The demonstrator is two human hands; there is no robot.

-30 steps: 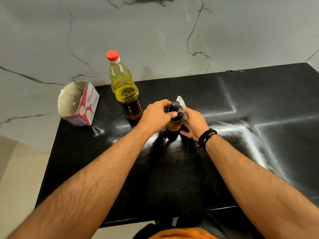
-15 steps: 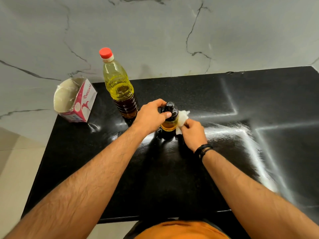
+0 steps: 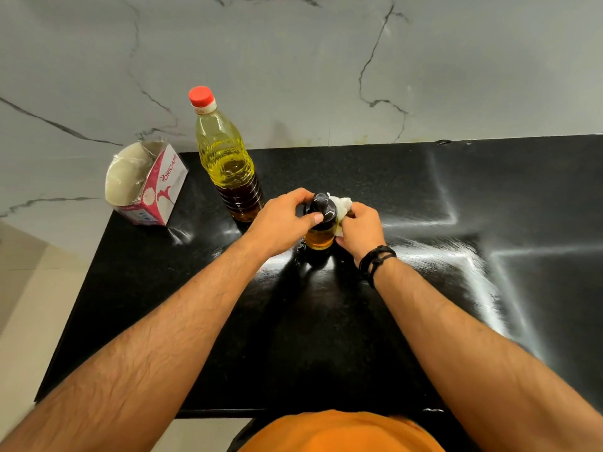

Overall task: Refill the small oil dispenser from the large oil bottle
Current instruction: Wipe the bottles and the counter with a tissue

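Observation:
The small oil dispenser (image 3: 320, 231) stands upright on the black counter (image 3: 326, 321), with a black cap and amber oil inside. My left hand (image 3: 284, 223) grips its cap from the left, thumb across the front. My right hand (image 3: 360, 228) presses a crumpled white tissue (image 3: 341, 207) against the dispenser's right side. The large oil bottle (image 3: 228, 161), clear plastic with yellow oil and a red cap screwed on, stands upright just behind and left of my left hand.
An open pink-and-white tissue box (image 3: 146, 184) lies at the counter's back left corner. A grey marble wall (image 3: 326, 60) rises behind the counter. The counter's left edge drops to a pale tiled floor (image 3: 32, 305).
My right hand with the tissue has shifted around the dispenser's right side, from low by the base to up near the cap. My left hand has stayed on the cap.

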